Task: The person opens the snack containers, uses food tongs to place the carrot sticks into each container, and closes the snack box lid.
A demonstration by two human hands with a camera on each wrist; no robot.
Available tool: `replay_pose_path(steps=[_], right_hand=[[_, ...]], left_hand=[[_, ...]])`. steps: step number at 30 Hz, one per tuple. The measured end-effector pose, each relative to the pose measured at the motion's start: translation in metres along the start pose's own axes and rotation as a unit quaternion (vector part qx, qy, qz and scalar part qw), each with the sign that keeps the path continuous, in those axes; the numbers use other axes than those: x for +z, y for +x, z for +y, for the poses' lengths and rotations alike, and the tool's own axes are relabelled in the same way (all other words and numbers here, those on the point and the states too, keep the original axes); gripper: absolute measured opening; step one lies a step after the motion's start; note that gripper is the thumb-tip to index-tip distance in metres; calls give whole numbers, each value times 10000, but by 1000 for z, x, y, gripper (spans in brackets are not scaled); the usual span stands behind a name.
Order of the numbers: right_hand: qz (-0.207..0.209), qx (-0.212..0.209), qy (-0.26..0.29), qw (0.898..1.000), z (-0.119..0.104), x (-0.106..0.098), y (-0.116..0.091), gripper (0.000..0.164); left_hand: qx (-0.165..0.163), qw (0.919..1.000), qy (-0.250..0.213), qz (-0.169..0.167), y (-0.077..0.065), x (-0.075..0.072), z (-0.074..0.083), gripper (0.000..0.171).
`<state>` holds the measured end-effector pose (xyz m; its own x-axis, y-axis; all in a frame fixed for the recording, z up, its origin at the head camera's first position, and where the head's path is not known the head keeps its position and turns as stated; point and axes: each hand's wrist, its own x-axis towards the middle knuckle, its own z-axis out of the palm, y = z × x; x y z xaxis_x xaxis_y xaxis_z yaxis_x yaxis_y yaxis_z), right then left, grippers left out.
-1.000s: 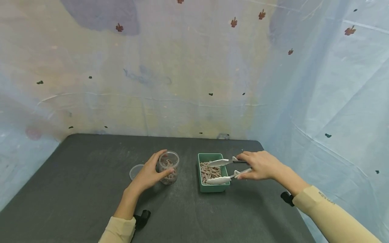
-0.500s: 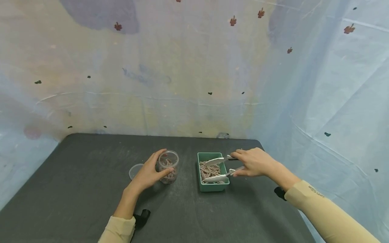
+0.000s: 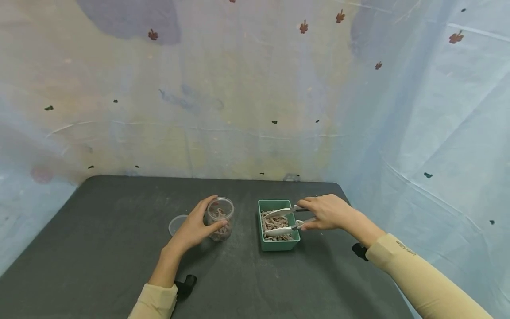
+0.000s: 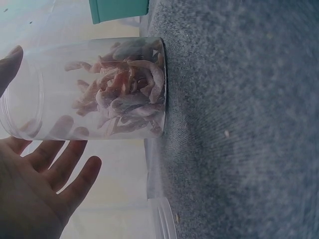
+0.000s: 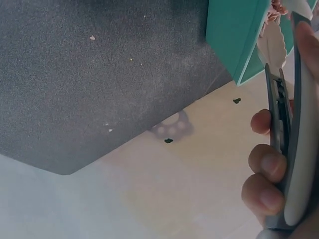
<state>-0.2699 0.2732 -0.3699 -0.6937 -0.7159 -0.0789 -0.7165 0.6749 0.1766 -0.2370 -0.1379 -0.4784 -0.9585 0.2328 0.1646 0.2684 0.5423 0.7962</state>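
The left hand (image 3: 194, 227) holds a clear jar (image 3: 221, 214), thumb on one side and fingers on the other. The jar stands upright and uncapped on the dark tabletop (image 3: 239, 279), with pale brownish strips (image 4: 124, 87) heaped in its lower part. A clear round lid (image 3: 175, 224) lies just to the left of that hand, partly hidden by it. To the right of the jar, and apart from it, sits a green rectangular box (image 3: 279, 246) containing more strips of the same kind. The right hand (image 3: 327, 212) grips a pair of tongs (image 3: 280, 212) by the handles; their pale scalloped heads are spread apart over the box's contents — contact with the strips cannot be confirmed. Both forearms wear beige sleeves (image 3: 422, 274), each with a black device (image 3: 186, 286) at the wrist. Small pale crumbs (image 5: 92, 38) are noted on the tabletop. A patterned sheet (image 3: 239, 88) hangs behind.
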Motion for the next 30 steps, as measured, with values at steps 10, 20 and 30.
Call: replay_pose_path(steps=[10, 20, 30], right_hand=[[195, 4, 18, 9998, -4, 5, -2, 56], [722, -205, 6, 9972, -6, 13, -11, 43], [1004, -140, 373, 9941, -3, 26, -20, 42]], left_hand=[[-27, 10000, -23, 9, -1, -2, -1, 94], [-38, 10000, -40, 8, 0, -4, 1, 95], [-79, 10000, 19, -7, 1, -3, 0, 95]])
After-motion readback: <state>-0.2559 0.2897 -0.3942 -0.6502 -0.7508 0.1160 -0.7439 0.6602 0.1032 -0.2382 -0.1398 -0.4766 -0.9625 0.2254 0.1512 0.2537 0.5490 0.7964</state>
